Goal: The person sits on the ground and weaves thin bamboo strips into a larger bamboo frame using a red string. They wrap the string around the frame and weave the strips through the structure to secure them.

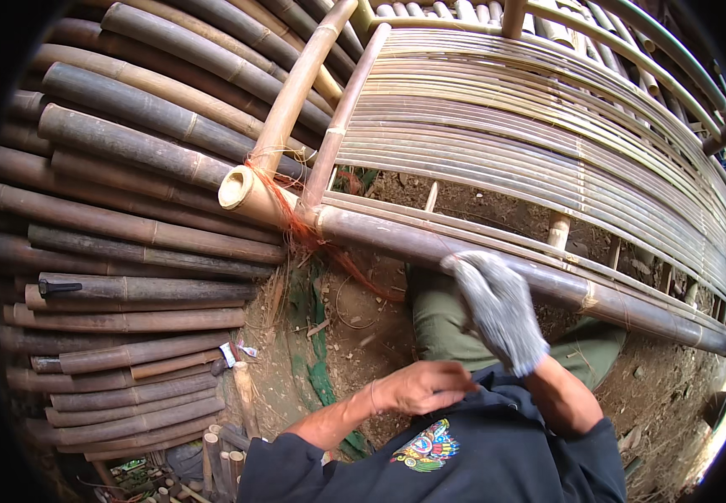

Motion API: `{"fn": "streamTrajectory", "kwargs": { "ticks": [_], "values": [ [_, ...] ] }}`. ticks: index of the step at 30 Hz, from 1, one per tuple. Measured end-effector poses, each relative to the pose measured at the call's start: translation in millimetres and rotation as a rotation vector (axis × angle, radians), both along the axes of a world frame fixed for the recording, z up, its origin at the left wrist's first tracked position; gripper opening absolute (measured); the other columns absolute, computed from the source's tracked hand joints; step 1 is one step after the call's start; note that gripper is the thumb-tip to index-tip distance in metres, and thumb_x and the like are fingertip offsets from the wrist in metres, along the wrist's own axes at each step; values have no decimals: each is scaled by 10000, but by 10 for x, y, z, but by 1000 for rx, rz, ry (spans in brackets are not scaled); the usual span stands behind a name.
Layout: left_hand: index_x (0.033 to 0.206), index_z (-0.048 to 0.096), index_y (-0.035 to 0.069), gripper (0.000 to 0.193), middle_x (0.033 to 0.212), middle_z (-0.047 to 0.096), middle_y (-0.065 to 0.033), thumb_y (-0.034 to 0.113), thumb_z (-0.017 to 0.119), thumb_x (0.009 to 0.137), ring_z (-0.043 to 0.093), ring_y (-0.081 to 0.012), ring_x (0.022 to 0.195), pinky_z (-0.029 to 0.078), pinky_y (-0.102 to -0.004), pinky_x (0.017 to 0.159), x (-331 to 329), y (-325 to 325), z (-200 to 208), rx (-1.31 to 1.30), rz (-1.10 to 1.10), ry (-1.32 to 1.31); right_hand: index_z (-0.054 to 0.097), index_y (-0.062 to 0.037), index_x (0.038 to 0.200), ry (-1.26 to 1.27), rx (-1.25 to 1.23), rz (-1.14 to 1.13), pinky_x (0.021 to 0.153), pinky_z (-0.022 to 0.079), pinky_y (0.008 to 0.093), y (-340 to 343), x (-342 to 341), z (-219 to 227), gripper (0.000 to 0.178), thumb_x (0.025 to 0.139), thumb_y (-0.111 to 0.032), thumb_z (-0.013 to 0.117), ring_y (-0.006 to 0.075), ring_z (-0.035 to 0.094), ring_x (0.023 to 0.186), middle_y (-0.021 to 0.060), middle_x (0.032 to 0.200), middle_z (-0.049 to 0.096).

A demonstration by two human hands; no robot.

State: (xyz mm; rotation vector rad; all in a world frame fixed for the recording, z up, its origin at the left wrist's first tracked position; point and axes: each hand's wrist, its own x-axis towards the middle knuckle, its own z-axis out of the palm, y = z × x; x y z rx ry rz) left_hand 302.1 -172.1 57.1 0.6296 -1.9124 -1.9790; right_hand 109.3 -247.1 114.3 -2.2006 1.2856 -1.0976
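Observation:
A bamboo frame with thin slats [497, 126] stands in front of me, edged by a thick dark bamboo pole [388, 233]. My right hand [501, 310], in a grey knitted glove, is at this pole's near side with its fingers bent together. Whether the glove touches the pole or holds something small is hidden. Close to my dark shirt [497, 461] is my bare left hand [426, 387], its fingers curled in; I cannot make out anything in them. Orange-red string [300, 230] is wound round the frame's left corner, with loose ends trailing down.
Many bamboo poles [128, 226] lie stacked along the left. A black-handled tool [61, 287] rests on one. Beside the stack an upright stick [244, 390] has a white scrap [233, 352] near its top. Green netting [319, 369] lies on the dirt floor.

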Motion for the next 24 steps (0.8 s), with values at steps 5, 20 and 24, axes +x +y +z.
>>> {"fn": "streamTrajectory", "kwargs": {
  "ticks": [5, 20, 24],
  "values": [
    [1502, 335, -9, 626, 1529, 395, -204, 114, 486, 907, 356, -312, 1433, 292, -399, 1161, -422, -1348, 148, -460, 537, 343, 686, 3, 1043, -254, 212, -228, 571, 463, 272, 655, -818, 1060, 197, 937, -146, 611, 177, 615, 599, 88, 848, 686],
    [1057, 679, 84, 364, 1009, 702, -209, 319, 448, 902, 661, -412, 972, 512, -503, 880, 78, -2579, -545, -623, 215, -1114, 723, -77, 795, 702, 393, -453, 688, 570, 437, -1058, -289, -917, 241, 866, -259, 583, 332, 704, 756, 168, 802, 706],
    [1192, 654, 74, 427, 1021, 705, -223, 264, 516, 835, 671, -407, 991, 515, -478, 899, 51, -2900, -838, -484, 68, -917, 713, -73, 831, 784, 325, 427, 658, 547, 464, -1883, 89, -1719, 185, 858, -106, 534, 387, 677, 787, 189, 846, 697]
  ]
}}
